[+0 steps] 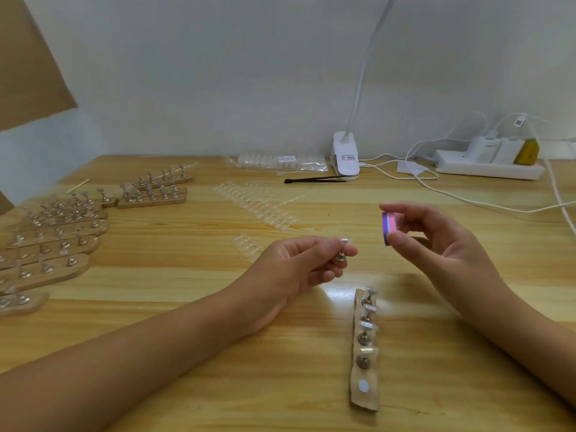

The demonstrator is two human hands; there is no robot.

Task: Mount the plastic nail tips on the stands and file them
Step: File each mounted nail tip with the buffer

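Far left on desk: strips loaded with stands. At back, clear bag holding tips. Left hand pinching one tipped stand above desk; below, strip bearing four stands; right hand gripping pink-purple file.

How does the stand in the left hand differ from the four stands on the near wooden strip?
The held stand is pinched in the left hand, above the table; the four stands sit on the strip. Fingers partly hide the held stand; the four stands show whole. All are metal and carry a clear tip.
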